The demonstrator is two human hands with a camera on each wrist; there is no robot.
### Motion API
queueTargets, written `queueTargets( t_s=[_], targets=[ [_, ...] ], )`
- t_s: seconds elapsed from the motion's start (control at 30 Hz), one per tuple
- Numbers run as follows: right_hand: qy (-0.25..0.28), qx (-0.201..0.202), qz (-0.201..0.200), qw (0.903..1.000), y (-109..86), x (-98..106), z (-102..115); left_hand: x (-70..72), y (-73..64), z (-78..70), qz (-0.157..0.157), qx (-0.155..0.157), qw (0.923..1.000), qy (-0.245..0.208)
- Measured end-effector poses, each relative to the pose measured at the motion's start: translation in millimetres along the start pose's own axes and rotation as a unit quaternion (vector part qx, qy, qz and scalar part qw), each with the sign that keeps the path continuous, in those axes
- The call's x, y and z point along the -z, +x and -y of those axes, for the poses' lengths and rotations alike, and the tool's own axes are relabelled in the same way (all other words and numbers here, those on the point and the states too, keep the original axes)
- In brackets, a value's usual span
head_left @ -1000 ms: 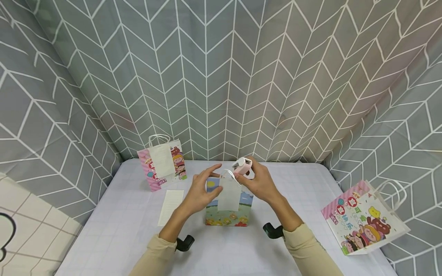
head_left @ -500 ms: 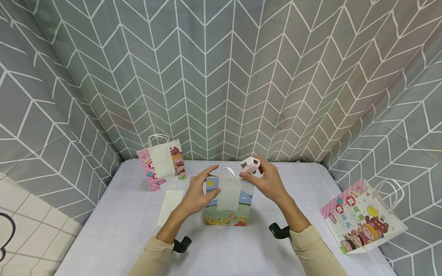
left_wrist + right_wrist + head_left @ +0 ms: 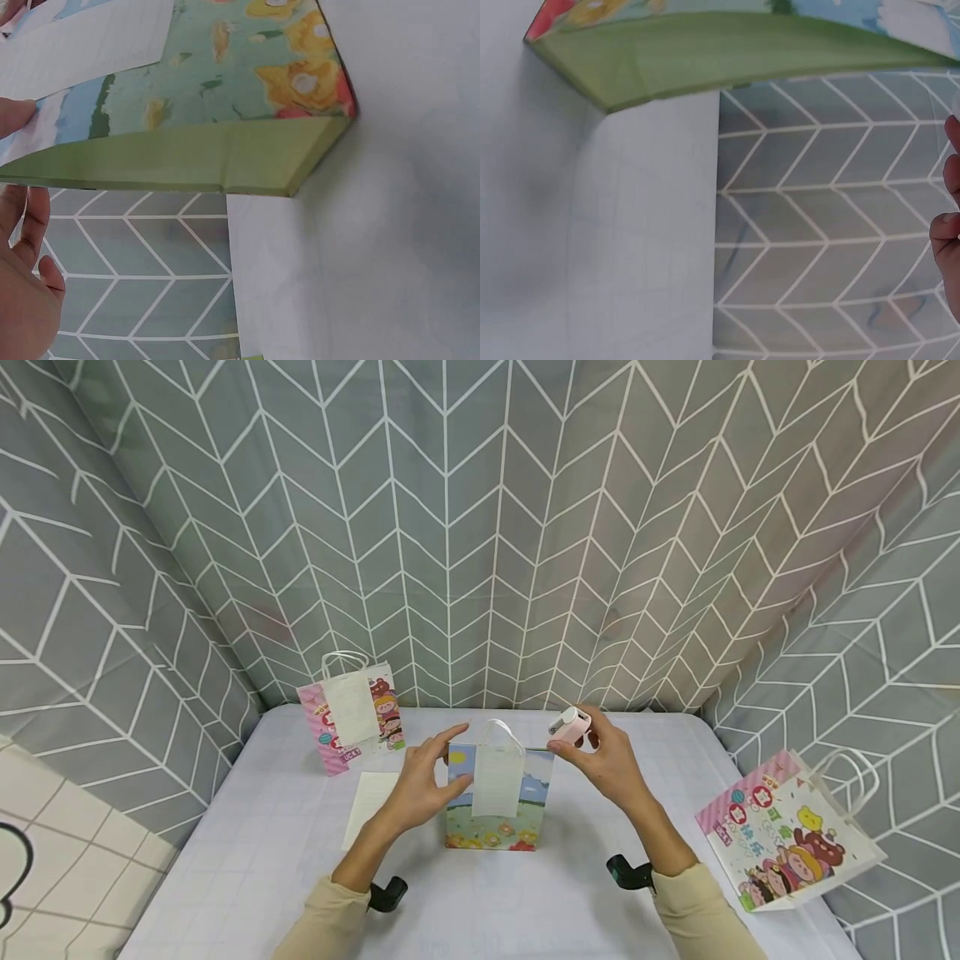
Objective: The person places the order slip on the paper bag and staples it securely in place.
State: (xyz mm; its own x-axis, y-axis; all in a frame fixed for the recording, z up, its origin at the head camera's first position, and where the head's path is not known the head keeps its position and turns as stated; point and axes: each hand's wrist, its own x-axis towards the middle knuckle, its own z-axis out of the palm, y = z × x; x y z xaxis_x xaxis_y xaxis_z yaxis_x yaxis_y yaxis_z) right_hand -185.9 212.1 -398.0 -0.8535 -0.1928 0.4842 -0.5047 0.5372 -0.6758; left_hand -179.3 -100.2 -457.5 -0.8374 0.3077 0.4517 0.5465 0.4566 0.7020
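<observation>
Grey cloth with white zigzag lines point(image 3: 495, 552) hangs behind and beside the white-covered table point(image 3: 517, 918) where you work. Right in front of you, on that table, the flowered paper bag point(image 3: 492, 828) stands upright, with a white sheet point(image 3: 497, 785) against its front and a white handle point(image 3: 512, 733) looped above its top edge. Your left hand point(image 3: 422, 781) is loosely spread around the bag's left edge, thumb at the front and fingers relaxed beyond the side; how firmly they touch it, you cannot tell. Your right hand point(image 3: 609, 762) pinches a small pink tool point(image 3: 572, 727), perhaps a stapler, just off the bag's top right corner.

Judging by its thin walls, your bag should be light and easy to tip, fairly stiff along its creases but soft across the green side point(image 3: 165, 161), which bows a little. Its paper would probably dent under a hard squeeze, and the printed face may be slightly slick. Steady it near the top of its side edges with gentle fingers, or lift it by the handle, keeping off the sheet. Hold the tool, likely hard plastic, around its body, clear of the working end.
</observation>
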Motion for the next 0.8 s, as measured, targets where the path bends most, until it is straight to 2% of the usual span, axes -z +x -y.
queueTargets(
  t_s=[0.17,0.47,0.8],
  targets=[
    [0.003,-0.015,-0.003,0.9999,-8.4,8.3,-7.5,0.5,-1.8,2.8,0.006,0.004,0.999,0.044],
    [-0.054,-0.07,0.02,0.9959,-31.1,19.4,-38.7,1.3,-8.5,5.8,0.036,0.039,0.9927,0.109],
    [-0.086,-0.126,0.055,0.9868,-60.4,30.4,-68.0,5.7,-13.7,18.9,0.066,0.069,0.9866,0.132]
  ],
)
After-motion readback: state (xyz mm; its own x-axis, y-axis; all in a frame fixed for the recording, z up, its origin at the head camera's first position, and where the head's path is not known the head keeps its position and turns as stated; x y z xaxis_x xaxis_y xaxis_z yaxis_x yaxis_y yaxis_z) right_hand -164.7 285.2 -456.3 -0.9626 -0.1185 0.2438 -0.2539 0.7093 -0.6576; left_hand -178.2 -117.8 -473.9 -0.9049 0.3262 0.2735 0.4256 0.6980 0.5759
